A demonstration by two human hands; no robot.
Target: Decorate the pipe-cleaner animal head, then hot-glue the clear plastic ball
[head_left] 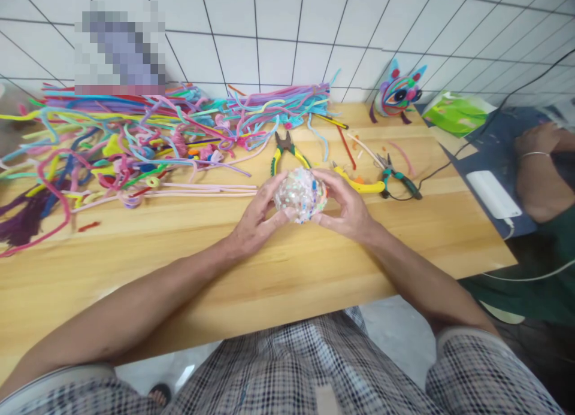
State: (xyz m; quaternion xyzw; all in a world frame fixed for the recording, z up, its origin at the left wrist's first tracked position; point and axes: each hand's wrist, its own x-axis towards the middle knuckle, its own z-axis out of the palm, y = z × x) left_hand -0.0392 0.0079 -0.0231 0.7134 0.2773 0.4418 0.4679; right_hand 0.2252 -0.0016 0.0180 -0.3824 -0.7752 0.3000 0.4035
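Between my two hands is a clear round ball [300, 194] speckled with white and coloured bits, held just above the wooden table. My left hand [262, 214] is curled around its left side, thumb on the near face. Around the right side wraps my right hand [344, 202], its thumb also toward me. Just beyond the ball lie yellow-and-green pliers [285, 148], jaws pointing away. To the right of my right hand are a yellow-handled tool [363, 185] and dark green pliers [395, 174].
Tangled pipe cleaners [121, 145] cover the table's left side, with a bundle [283, 106] by the tiled wall. A decorated animal head [398, 94] stands at the back right. Beyond the table's right edge are a green packet [458, 114], a white power bank [493, 194] and another person's arm [539, 169].
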